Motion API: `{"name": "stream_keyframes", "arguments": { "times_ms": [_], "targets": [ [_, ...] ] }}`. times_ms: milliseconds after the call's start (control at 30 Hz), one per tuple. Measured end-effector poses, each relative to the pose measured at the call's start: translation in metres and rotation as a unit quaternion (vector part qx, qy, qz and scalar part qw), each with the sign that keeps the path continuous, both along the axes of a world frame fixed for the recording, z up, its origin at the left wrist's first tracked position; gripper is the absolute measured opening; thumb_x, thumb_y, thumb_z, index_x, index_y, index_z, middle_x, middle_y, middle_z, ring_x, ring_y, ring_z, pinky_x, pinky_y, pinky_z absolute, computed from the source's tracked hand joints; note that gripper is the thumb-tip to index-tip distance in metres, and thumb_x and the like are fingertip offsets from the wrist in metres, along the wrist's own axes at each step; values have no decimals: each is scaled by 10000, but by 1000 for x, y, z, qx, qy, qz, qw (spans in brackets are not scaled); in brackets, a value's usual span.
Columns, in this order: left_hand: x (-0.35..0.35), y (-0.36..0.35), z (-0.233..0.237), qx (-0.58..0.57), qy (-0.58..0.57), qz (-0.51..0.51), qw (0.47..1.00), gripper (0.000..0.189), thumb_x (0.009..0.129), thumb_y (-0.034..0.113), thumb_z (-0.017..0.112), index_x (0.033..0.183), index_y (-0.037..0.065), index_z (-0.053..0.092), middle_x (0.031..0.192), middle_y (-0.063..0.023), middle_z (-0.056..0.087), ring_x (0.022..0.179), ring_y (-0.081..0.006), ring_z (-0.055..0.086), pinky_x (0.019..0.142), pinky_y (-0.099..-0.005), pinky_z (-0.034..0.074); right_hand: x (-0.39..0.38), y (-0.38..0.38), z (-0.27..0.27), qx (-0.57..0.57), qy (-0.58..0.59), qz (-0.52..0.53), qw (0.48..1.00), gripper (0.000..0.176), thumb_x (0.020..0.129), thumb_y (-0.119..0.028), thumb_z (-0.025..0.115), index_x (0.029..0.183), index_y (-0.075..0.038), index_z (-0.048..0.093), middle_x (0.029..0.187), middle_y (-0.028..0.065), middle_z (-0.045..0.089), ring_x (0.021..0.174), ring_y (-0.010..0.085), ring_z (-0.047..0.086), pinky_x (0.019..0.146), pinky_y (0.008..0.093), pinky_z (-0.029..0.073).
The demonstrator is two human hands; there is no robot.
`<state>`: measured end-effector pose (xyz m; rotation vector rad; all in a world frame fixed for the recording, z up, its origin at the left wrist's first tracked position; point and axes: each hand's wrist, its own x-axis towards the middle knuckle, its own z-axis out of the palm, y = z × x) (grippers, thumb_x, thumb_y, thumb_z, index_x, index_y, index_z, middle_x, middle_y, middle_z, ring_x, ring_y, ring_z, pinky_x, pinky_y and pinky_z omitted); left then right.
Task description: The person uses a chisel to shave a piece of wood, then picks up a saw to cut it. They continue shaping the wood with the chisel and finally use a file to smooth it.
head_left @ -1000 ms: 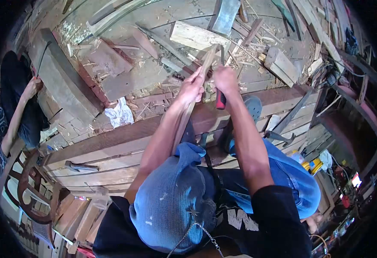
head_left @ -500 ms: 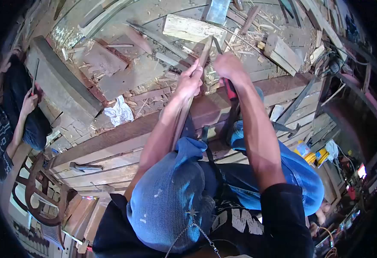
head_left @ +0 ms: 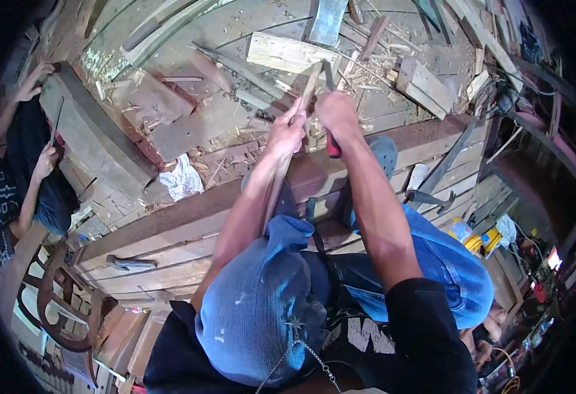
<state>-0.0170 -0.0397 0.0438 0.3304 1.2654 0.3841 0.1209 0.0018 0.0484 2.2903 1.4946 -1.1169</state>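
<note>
My left hand is closed around a long narrow wooden strip, which runs from my lap up past my fingers. In my right hand is a red-handled tool with a dark, narrow blade. The fist hides the middle of it. Its blade lies right at the strip's far end, overlapping it in this view. Just beyond the strip's tip is a pale wooden block. Below both hands runs a thick wooden beam.
Wood shavings and offcuts litter the boards, with another wood block at right. A white cloth lies left. Hammers rest on the planks. At far left a person holds a thin tool beside a curved timber.
My right hand has moved left and slightly down, closer to my left hand, with the tool turning. The other person's upper hand now rests on the curved timber's end.
</note>
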Motion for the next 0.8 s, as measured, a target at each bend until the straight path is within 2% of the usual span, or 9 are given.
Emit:
{"name": "stream_keyframes", "arguments": {
  "times_ms": [33, 167, 267, 333, 433, 533, 633, 700, 800],
  "targets": [
    [-1, 2, 0, 12, -3, -11, 1000, 456, 977, 274, 517, 1421, 218, 431, 516, 44, 410, 383, -69, 378, 349, -261, 321, -3, 2, 29, 10, -2, -91, 996, 367, 881, -238, 458, 827, 36, 697, 814, 247, 673, 825, 393, 673, 844, 431, 517],
    [-4, 4, 9, 8, -4, -32, 999, 476, 982, 273, 504, 1440, 207, 397, 576, 34, 421, 419, -64, 374, 372, -244, 326, 9, -5, 30, -50, 50, -150, 986, 488, 923, -284, 398, 818, 111, 665, 779, 306, 647, 856, 401, 670, 852, 428, 515],
    [-5, 4, 3, 6, -21, -33, 999, 493, 987, 267, 493, 1458, 204, 362, 634, 26, 414, 454, -63, 365, 391, -231, 320, 2, -3, 39, -54, 16, -130, 990, 474, 924, -281, 399, 839, 101, 667, 743, 287, 651, 848, 385, 676, 848, 432, 514],
    [-6, 6, 2, -34, -71, 20, 997, 512, 996, 282, 476, 1477, 219, 312, 636, 21, 387, 454, -66, 342, 392, -225, 299, -4, -2, 40, -53, 35, -139, 988, 470, 921, -284, 398, 852, 95, 666, 739, 271, 657, 844, 379, 679, 850, 432, 513],
    [-13, 10, 4, -104, -129, 36, 986, 513, 1004, 310, 455, 1482, 236, 284, 633, 13, 370, 451, -66, 313, 393, -219, 275, -12, -2, 49, -46, 26, -107, 993, 523, 946, -320, 395, 765, 96, 655, 658, 282, 629, 737, 387, 684, 790, 442, 530],
    [-16, 11, 1, -122, -155, 47, 979, 500, 1005, 341, 444, 1472, 251, 290, 631, 9, 373, 447, -63, 297, 394, -212, 261, -11, -1, 47, -75, 58, -127, 987, 515, 942, -312, 394, 772, 99, 654, 694, 303, 628, 766, 409, 677, 778, 451, 531],
    [-17, 11, -3, -126, -172, 50, 976, 470, 1005, 342, 443, 1451, 257, 319, 630, 18, 363, 445, -62, 295, 391, -201, 261, -8, -5, 42, -34, 25, -85, 996, 504, 941, -298, 395, 774, 103, 652, 681, 298, 626, 740, 420, 672, 749, 455, 537],
    [-19, 10, -3, -134, -181, 55, 973, 464, 1006, 341, 439, 1446, 258, 320, 629, 23, 356, 444, -62, 292, 388, -197, 260, -5, -5, 36, -76, 31, -69, 994, 462, 933, -287, 390, 920, 79, 671, 859, 308, 650, 935, 426, 646, 889, 447, 498],
    [-20, 11, -3, -144, -205, 67, 966, 449, 1007, 337, 434, 1434, 255, 323, 625, 28, 342, 443, -58, 289, 377, -192, 256, -9, -13, 26, -45, 4, -81, 996, 419, 924, -266, 412, 901, 53, 684, 863, 299, 657, 907, 440, 650, 846, 469, 518]
  ]
}}
